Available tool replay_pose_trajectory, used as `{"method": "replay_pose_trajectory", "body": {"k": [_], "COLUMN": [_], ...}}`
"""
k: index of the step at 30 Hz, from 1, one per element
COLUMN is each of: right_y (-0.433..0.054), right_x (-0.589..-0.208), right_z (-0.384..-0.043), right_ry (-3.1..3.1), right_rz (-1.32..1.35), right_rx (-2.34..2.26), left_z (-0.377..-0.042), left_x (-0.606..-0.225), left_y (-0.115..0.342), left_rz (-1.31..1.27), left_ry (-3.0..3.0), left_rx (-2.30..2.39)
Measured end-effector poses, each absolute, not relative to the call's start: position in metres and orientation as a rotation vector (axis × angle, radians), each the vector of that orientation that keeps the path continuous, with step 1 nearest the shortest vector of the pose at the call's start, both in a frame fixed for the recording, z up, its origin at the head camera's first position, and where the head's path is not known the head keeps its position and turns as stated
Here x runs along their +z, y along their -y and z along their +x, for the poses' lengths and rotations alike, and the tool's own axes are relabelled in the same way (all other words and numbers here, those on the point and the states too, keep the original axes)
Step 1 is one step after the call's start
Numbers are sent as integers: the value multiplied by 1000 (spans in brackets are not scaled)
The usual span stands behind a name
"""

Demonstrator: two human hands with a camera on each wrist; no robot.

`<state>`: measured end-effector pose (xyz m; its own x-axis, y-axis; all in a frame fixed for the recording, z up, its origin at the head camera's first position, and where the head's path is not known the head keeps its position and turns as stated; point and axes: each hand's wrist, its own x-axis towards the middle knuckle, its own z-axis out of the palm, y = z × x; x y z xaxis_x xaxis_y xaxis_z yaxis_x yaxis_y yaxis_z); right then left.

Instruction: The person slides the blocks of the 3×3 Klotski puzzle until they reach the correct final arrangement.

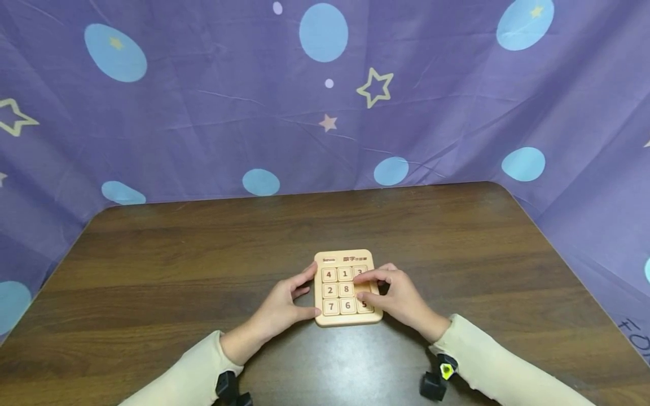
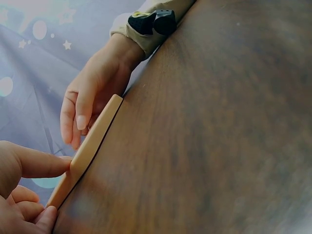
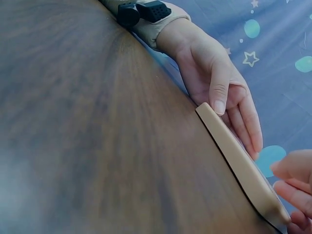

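A pale wooden number slide puzzle (image 1: 330, 321) lies flat on the table, its digit tiles set in three rows. My left hand (image 1: 279, 307) holds its left edge, the thumb at the lower corner and the index finger near the upper one. Over the right column, my right hand (image 1: 401, 296) reaches in with index finger and thumb apart. The index fingertip is at the lower part of the 3 tile, the thumb at the top of the 5 tile. Those fingers partly hide the middle-right cell. In the right wrist view, the left thumb (image 3: 219, 92) touches the puzzle's edge.
The puzzle lies on a brown wood-grain table (image 1: 203, 242) with rounded far corners. Behind it hangs a purple cloth (image 1: 203, 129) printed with stars and blue ovals. Black wrist cameras (image 1: 434, 383) are strapped over the light sleeves.
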<state>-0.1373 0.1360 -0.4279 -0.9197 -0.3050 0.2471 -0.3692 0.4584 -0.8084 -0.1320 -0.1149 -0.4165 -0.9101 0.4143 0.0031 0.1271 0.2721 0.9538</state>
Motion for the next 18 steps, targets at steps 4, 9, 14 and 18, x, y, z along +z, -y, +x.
{"method": "replay_pose_trajectory", "body": {"k": [4, 9, 14, 18], "right_y": [-142, -148, -152, -153], "right_x": [-430, -430, -428, -428], "right_z": [-137, -134, -131, -129], "right_ry": [2618, 2632, 2654, 2650], "right_rz": [664, 721, 737, 749], "right_rx": [1523, 1577, 1574, 1603], "left_z": [-132, -131, -131, -131], "left_x": [-417, -418, -417, -417], "left_y": [115, 115, 115, 115], "left_rz": [502, 501, 507, 510], "left_ry": [-2297, -2297, -2292, -2295], "left_rx": [1685, 1681, 1688, 1685]}}
